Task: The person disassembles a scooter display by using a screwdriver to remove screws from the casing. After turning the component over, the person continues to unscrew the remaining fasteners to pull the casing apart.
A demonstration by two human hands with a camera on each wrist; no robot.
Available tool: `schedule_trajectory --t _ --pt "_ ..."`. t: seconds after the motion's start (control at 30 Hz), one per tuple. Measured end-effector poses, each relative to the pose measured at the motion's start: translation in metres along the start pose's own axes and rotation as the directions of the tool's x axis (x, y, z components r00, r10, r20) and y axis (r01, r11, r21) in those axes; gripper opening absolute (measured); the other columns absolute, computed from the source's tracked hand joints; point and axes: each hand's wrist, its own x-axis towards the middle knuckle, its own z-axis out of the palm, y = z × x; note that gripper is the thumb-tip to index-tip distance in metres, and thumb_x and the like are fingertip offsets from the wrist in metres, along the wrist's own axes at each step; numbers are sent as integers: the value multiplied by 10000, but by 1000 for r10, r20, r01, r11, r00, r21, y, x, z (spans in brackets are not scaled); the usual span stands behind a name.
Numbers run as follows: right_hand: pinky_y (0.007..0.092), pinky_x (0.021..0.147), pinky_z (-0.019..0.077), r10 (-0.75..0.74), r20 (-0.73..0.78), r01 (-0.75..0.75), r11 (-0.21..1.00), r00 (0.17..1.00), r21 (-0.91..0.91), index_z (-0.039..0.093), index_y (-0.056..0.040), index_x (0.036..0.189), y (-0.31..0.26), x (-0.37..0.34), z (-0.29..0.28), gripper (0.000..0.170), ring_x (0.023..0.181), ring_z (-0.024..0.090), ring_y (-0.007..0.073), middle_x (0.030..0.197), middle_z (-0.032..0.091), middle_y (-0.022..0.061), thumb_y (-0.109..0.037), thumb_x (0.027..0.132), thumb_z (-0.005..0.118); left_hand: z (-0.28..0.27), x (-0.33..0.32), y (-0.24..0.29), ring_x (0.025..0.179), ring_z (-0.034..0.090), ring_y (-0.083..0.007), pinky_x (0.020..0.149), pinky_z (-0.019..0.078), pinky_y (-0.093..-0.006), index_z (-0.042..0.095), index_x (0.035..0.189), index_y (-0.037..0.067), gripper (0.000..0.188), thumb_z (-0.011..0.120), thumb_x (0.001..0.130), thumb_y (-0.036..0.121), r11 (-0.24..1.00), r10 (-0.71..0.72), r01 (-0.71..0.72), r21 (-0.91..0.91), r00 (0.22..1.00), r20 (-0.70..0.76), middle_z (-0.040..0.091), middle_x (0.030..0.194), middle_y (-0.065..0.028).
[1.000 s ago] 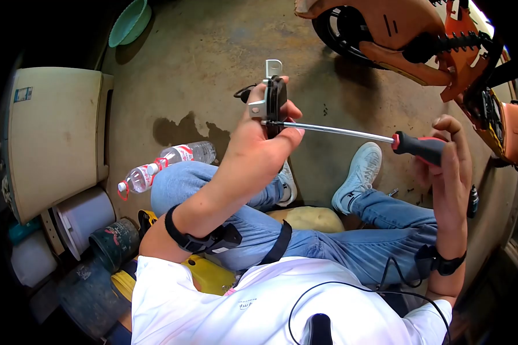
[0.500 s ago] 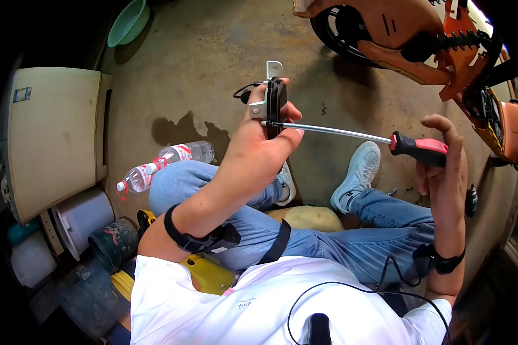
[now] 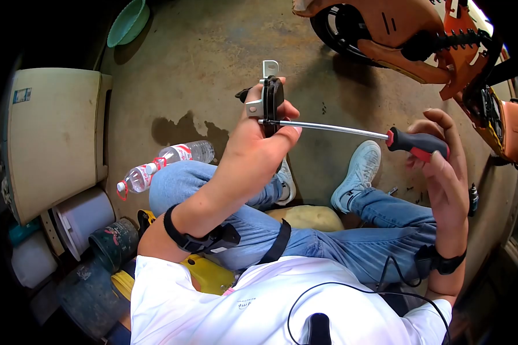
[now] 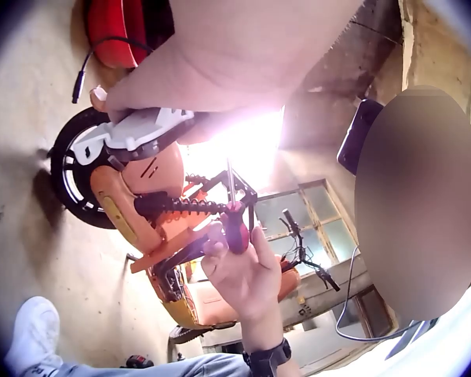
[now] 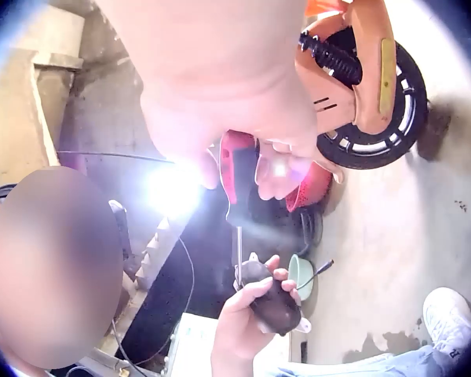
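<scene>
Two bottles (image 3: 195, 152) and one basin (image 3: 129, 24) are borne by the stained floor (image 3: 213, 52); in curled fingers, one device (image 3: 275, 95) is gripped by the left hand (image 3: 262, 142), one screwdriver (image 3: 406, 141) by the right hand (image 3: 448, 167).

a stained floor (image 3: 195, 63) is seen below the left hand (image 3: 263, 144); beyond the right hand (image 4: 247, 281), a framed window (image 4: 319, 206) and bright glare (image 4: 255, 149) are seen.

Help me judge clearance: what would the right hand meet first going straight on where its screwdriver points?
Leading with the screwdriver, the right hand would likely first meet the dark part in the left hand; the shaft seems to reach it, though contact is unclear.
</scene>
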Motion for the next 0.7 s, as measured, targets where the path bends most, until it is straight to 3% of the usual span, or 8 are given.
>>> schedule_trajectory --t 0.07,0.13,0.27,0.33,0.47,0.53,0.63,0.7 --pt "253 806 470 -84 33 83 996 996 31 415 -7 1334 0 1 -2 560 875 604 147 990 601 99 -308 890 577 0 0 0 858 508 -65 762 445 -235 381 1392 94 564 591 879 -13 1000 -3 3 -16 1000 -8 536 1027 -11" --pt "234 716 469 -138 -84 137 990 987 -20 434 -16 1310 3 0 0 514 777 598 117 925 605 74 -338 930 561 2 -1 2 859 508 -64 761 445 -235 377 1396 94 571 594 879 -14 1000 -7 7 10 1000 3 535 1028 -10" --pt "205 530 392 29 56 -22 993 998 -116 460 -21 1255 6 0 -21 472 572 530 67 770 590 -2 -417 1000 487 1 -1 -1 858 508 -64 757 444 -233 376 1399 95 572 593 881 -14 1000 9 -10 14 1000 18 535 1028 -9" --pt "212 607 423 69 90 -71 997 994 18 449 -9 1270 -2 0 -10 505 655 560 83 831 598 26 -409 970 525 2 0 0 857 509 -64 755 442 -232 374 1401 96 575 591 880 -18 1000 -15 15 17 1000 4 536 1025 -9" --pt "230 789 430 -136 -7 136 991 991 14 417 19 1319 4 2 1 616 828 575 130 963 595 92 -381 888 601 1 1 -1 857 508 -63 753 441 -231 372 1403 96 579 590 880 -19 1000 -12 12 0 1000 -5 538 1026 -9" --pt "212 694 439 -205 -67 202 978 977 -46 433 6 1304 8 2 0 573 750 575 104 906 606 65 -417 939 561 2 0 -2 861 509 -62 759 440 -231 371 1407 97 581 590 880 -17 1000 -17 17 -20 1000 2 540 1028 -10" --pt "186 496 383 -40 82 51 989 996 -139 466 -21 1266 10 0 -24 544 589 536 54 800 622 21 -502 1019 412 3 0 -2 867 509 -60 763 440 -231 377 1401 96 572 589 881 -15 1000 -2 2 26 1000 3 542 1032 -10" --pt "193 532 403 -15 86 23 995 996 -95 460 -16 1281 6 0 -21 550 623 549 63 828 626 31 -492 1007 439 2 0 -2 869 510 -61 765 440 -231 382 1398 96 569 591 881 -14 1000 -14 14 -2 1000 1 542 1032 -10"
